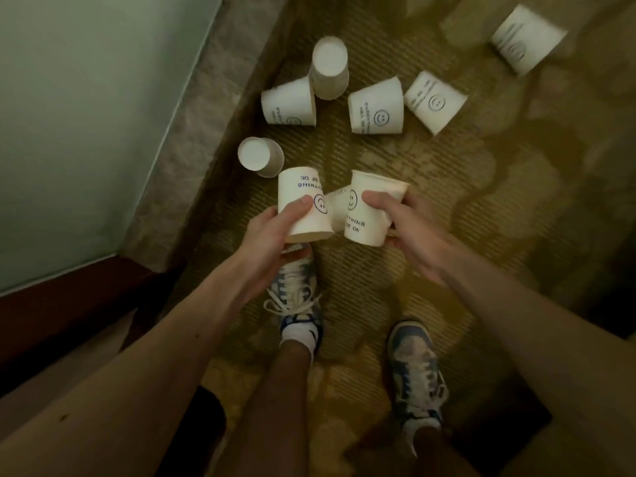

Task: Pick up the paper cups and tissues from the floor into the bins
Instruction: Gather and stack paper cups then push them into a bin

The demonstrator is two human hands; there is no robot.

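The left hand (275, 225) grasps one white paper cup with a blue smiley (303, 204); the right hand (406, 228) grasps another such cup (368, 211); six more lie on the patterned carpet floor (447, 201); squeezing too hard could crush the thin walls; no bin is visible.

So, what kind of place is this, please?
Probably a hotel room or corridor: patterned carpet, a dark wood baseboard under a pale wall. Cups lie scattered on the floor.

two held cups (339, 210) side by side, six cups (377, 108) beyond on carpet (481, 235) (wall (69, 132) left)
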